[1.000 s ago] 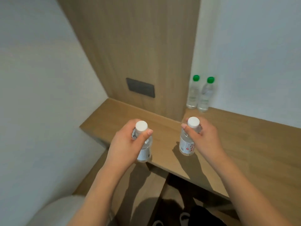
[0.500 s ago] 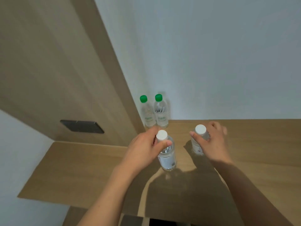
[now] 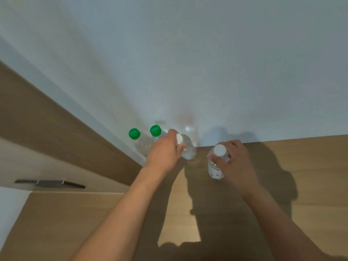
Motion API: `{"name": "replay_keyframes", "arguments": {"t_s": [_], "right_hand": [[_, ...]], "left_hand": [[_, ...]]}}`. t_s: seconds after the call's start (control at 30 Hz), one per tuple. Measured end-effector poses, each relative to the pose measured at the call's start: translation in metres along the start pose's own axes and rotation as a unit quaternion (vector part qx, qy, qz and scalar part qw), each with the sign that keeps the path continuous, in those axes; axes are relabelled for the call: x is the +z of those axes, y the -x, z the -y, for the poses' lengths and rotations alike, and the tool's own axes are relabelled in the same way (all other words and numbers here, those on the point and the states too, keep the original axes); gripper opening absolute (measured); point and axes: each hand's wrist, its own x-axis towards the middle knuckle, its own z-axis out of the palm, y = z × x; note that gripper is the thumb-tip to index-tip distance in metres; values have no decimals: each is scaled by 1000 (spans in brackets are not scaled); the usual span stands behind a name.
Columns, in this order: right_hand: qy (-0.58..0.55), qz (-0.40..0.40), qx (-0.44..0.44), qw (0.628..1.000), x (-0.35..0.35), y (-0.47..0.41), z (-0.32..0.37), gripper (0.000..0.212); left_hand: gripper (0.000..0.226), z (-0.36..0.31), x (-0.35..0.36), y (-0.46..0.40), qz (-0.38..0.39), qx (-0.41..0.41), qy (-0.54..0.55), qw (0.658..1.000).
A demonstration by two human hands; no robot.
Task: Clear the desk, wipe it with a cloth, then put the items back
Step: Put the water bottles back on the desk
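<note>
My left hand (image 3: 163,150) grips a clear white-capped water bottle (image 3: 188,149) close to the back wall, right beside two green-capped bottles (image 3: 134,134) (image 3: 155,130) that stand in the corner. A second white-capped bottle (image 3: 216,164) with a red-printed label is held near its cap by my right hand (image 3: 233,159), a little to the right and nearer me. Both held bottles sit at the wooden desk (image 3: 310,176) surface; whether they rest on it is unclear.
A wooden panel (image 3: 47,132) with a dark socket plate (image 3: 49,183) rises at the left. A white wall runs along the desk's back edge. The desk's left edge (image 3: 17,223) borders a white wall.
Both hands carried their white-capped bottles farther back toward the wall. The left bottle now sits next to the green-capped pair. The camera has tilted and moved closer.
</note>
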Motion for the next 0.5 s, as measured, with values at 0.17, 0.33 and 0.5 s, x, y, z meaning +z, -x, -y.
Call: {"name": "replay_keyframes", "arguments": {"t_s": [0.17,0.33,0.5], "right_hand": [[-17,4,16,1000,8,-30,0,30],[-34,16,-8,999,24,-58,11,23],[-32,40,-54,997,36,-81,20,29]], "left_hand": [[22,-3,2,-32,-28,-28,-39,998],[23,-7,8,-31,-37,-35,-56,997],[23,-1,10,-32,-39,-40,-1,998]]}}
